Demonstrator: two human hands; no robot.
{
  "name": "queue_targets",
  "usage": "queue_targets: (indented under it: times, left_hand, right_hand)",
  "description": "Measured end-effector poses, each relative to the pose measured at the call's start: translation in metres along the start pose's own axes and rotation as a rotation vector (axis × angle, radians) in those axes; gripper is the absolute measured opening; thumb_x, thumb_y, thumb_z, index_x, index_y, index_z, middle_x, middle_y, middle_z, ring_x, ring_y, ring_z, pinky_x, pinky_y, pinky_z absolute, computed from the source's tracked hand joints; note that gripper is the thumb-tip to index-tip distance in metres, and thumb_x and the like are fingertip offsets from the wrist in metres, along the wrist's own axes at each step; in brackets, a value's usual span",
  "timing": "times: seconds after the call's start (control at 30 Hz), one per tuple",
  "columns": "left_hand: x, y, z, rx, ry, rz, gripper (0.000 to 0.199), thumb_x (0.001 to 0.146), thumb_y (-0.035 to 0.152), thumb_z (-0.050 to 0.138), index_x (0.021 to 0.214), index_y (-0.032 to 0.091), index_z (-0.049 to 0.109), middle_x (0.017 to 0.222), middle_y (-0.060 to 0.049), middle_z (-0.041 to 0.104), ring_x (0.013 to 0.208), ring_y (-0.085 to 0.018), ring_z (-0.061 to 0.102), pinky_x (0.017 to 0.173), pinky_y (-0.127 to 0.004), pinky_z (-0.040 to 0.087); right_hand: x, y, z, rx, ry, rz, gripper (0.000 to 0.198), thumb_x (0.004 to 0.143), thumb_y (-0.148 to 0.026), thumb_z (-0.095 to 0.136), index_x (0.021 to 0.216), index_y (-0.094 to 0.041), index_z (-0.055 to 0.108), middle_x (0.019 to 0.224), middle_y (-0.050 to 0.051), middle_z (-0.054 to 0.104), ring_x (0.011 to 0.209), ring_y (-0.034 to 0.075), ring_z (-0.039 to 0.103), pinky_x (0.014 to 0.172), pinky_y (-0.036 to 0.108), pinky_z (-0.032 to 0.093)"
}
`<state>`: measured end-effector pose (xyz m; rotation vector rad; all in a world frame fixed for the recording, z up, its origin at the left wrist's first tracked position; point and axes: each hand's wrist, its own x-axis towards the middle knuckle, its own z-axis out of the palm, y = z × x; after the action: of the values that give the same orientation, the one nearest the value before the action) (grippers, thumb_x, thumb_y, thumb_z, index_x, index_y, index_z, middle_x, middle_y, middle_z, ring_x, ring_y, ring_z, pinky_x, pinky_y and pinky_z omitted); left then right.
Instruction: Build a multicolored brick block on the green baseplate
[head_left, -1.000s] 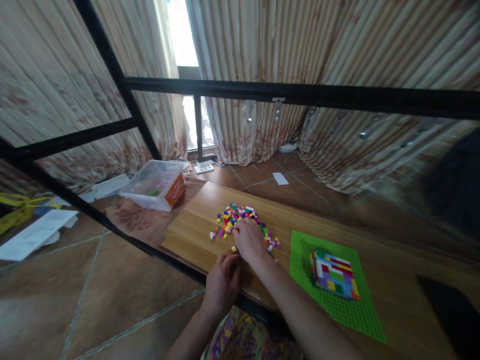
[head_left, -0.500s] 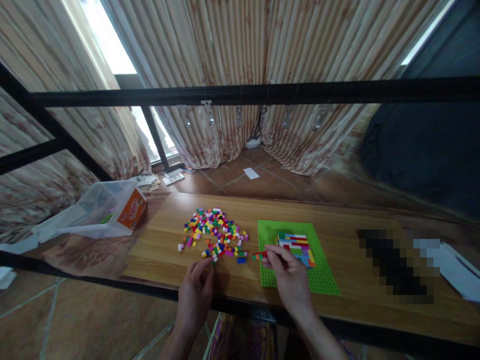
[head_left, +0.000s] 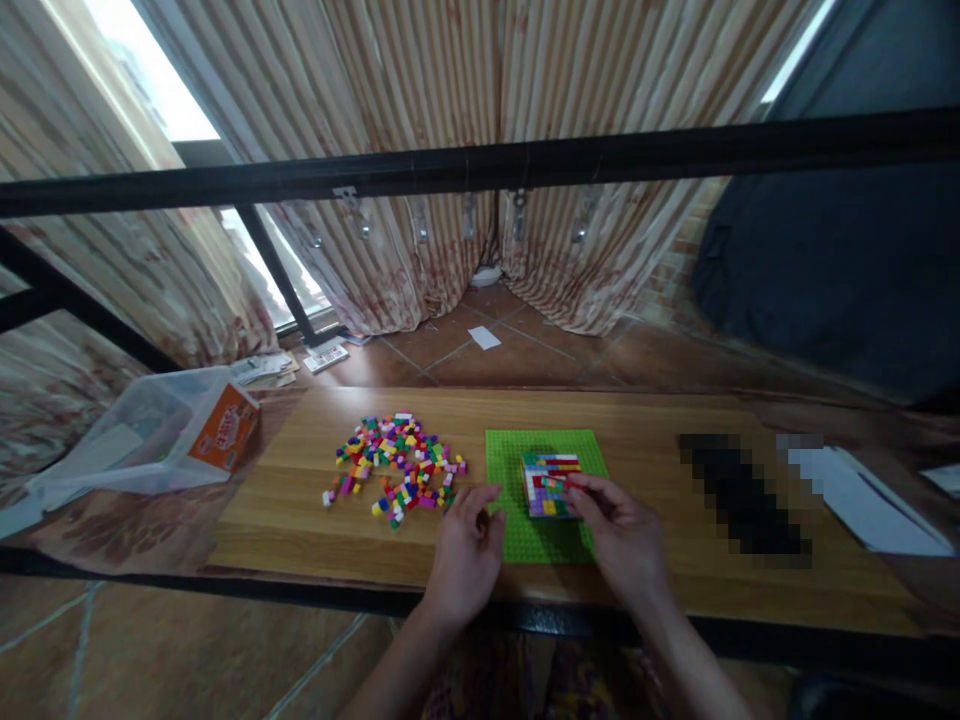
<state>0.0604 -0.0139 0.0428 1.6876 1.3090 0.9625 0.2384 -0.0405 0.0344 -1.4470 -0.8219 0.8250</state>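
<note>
Between the thumb and fingers of my right hand (head_left: 628,535) is a short piece of red and green toy bricks (head_left: 553,483). It is over a block of many-coloured bricks (head_left: 551,461) built on a green baseplate (head_left: 504,470). Whether the piece touches that block I cannot tell. My left hand (head_left: 466,550) hovers at the baseplate's left edge, its fingers bent but apart, with nothing visible in them. Left of it, loose bricks (head_left: 405,455) of mixed colours lie in a spread pile on the wooden table (head_left: 292,535).
A clear plastic box (head_left: 161,430) with an orange label is at the left beyond the table. At the right lie a blurred-out black object (head_left: 746,500) and white sheets (head_left: 881,505). A black metal bar (head_left: 420,168) crosses in front of the curtains (head_left: 420,80).
My right hand has brought the red and green piece over the built block. My left hand has left the edge of the loose pile and come right, beside the baseplate. The view has shifted right.
</note>
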Motion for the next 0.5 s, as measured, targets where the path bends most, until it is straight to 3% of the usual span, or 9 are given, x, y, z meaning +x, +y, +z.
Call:
queue_targets:
  times: [0.1, 0.23, 0.33, 0.5]
  left_hand:
    - [0.011, 0.013, 0.013, -0.19, -0.048, -0.072, 0.03, 0.085, 0.034, 0.056, 0.107, 0.016, 0.065, 0.094, -0.006, 0.066, 0.071, -0.014, 0.059, 0.066, -0.027, 0.048]
    - [0.018, 0.023, 0.025, -0.521, -0.132, -0.278, 0.039, 0.084, 0.053, 0.054, 0.086, 0.014, 0.063, 0.072, -0.002, 0.064, 0.058, -0.011, 0.055, 0.054, -0.023, 0.042]
    - [0.016, 0.026, 0.025, -0.627, -0.115, -0.387, 0.042, 0.081, 0.057, 0.057, 0.076, 0.015, 0.058, 0.065, 0.0, 0.06, 0.051, -0.009, 0.05, 0.05, -0.021, 0.037]
    - [0.01, 0.03, 0.021, -0.699, -0.16, -0.454, 0.045, 0.08, 0.059, 0.057, 0.072, 0.015, 0.057, 0.066, 0.0, 0.059, 0.051, -0.008, 0.049, 0.049, -0.021, 0.036]
  right_hand:
    - [0.0, -0.002, 0.002, -0.049, -0.038, -0.061, 0.027, 0.079, -0.043, 0.068, 0.094, -0.021, 0.073, 0.094, 0.007, 0.075, 0.081, 0.021, 0.07, 0.077, 0.039, 0.058]
    - [-0.012, -0.003, 0.004, -0.184, -0.054, -0.313, 0.016, 0.085, -0.034, 0.062, 0.093, -0.026, 0.073, 0.097, 0.005, 0.073, 0.093, 0.021, 0.068, 0.085, 0.04, 0.055]
    - [-0.02, -0.004, 0.005, -0.271, -0.056, -0.485, 0.015, 0.088, -0.027, 0.06, 0.094, -0.028, 0.073, 0.099, 0.005, 0.072, 0.094, 0.02, 0.068, 0.085, 0.037, 0.056]
    - [-0.027, -0.005, 0.011, -0.377, -0.027, -0.642, 0.02, 0.089, -0.018, 0.057, 0.1, -0.028, 0.072, 0.102, 0.004, 0.072, 0.094, 0.018, 0.069, 0.083, 0.034, 0.058]
